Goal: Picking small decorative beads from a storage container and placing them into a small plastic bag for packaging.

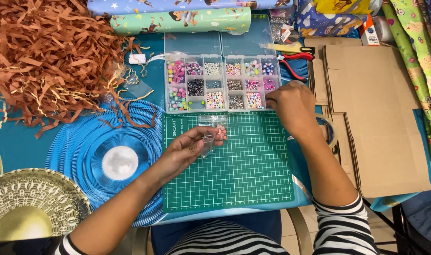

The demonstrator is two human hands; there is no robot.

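My left hand [187, 150] hovers over the green cutting mat [244, 174] and pinches a small clear plastic bag [214, 132] with a few pinkish beads inside. My right hand [291, 106] rests at the right end of the clear bead organiser box [222, 85], fingertips by the lower right compartments of coloured beads. Whether its fingers hold a bead is hidden. The box lid lies open behind the compartments.
Brown shredded paper [50, 61] is piled at the left. A blue pleated disc [116, 160] and a gold plate [31, 208] lie lower left. Flat cardboard [376, 118] sits right. Rolls of wrapping paper [177, 21] and red-handled pliers [295, 59] lie at the back.
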